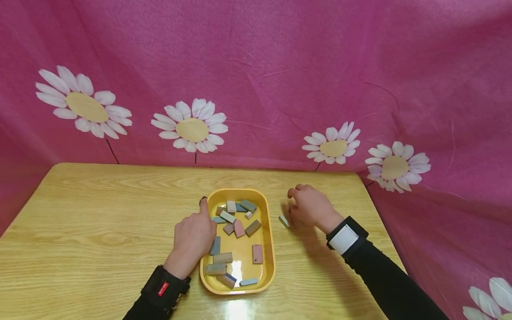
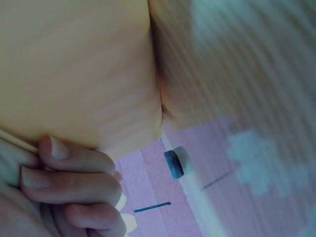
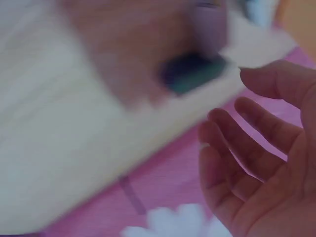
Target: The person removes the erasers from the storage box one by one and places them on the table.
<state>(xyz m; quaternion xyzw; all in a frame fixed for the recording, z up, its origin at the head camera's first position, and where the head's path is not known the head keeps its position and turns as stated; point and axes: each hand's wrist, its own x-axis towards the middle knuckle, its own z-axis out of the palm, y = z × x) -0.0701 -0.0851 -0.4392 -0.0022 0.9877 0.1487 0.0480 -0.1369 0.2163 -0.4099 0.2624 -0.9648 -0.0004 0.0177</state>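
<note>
Trouble may come if the right hand (image 1: pixel 314 209) bumps the block (image 1: pixel 284 221), which sits loose at two o'clock from the tray (image 1: pixel 240 249), and makes it skid away. The right hand looks to hold nothing, its fingers (image 3: pixel 244 143) bent, a small gap from its thumb (image 3: pixel 276 81), while the left hand (image 1: pixel 194 235) grips the tray's side near ten o'clock.

A pink cloth (image 1: pixel 260 89) with daisies (image 1: pixel 192 130) is hanging around a wooden counter (image 1: pixel 112 222), forming a booth-like corner; the wider room is staying hidden.
</note>
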